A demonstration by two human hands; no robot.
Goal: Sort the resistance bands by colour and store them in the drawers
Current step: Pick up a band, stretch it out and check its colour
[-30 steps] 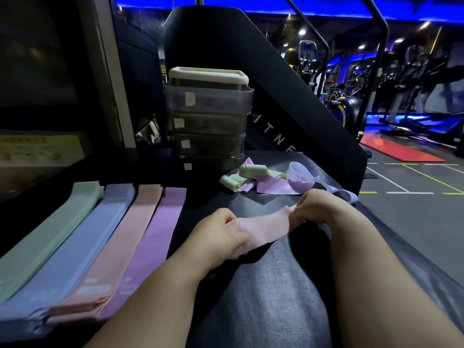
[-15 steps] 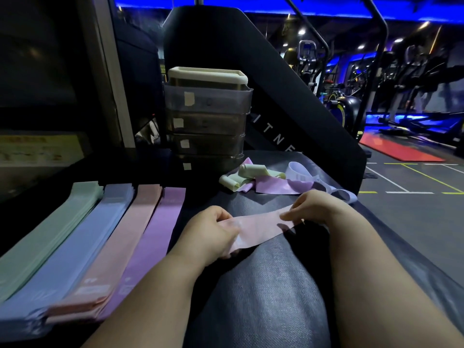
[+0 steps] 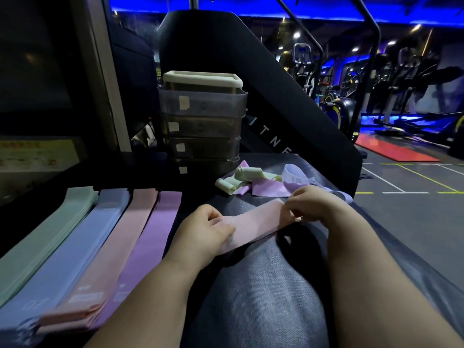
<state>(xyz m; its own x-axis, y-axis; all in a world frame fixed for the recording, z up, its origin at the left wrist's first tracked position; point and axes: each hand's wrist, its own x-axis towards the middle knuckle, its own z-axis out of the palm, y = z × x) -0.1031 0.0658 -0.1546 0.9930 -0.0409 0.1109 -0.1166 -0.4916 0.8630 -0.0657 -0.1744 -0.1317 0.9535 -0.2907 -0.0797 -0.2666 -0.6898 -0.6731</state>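
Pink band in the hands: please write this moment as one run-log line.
pink band: spread between hands | left hand: pinches near end | right hand: pinches far end | sorted piles: four, left | unsorted heap: beside drawers

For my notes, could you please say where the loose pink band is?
The pink band is at the head view's centre, held between left hand and right hand, right of the purple stack.

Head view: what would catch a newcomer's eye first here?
The pink band held between the left hand and right hand, centre frame. At left lie the green stack, blue stack, pink stack and purple stack. Behind, a loose pile sits beside the drawer unit.
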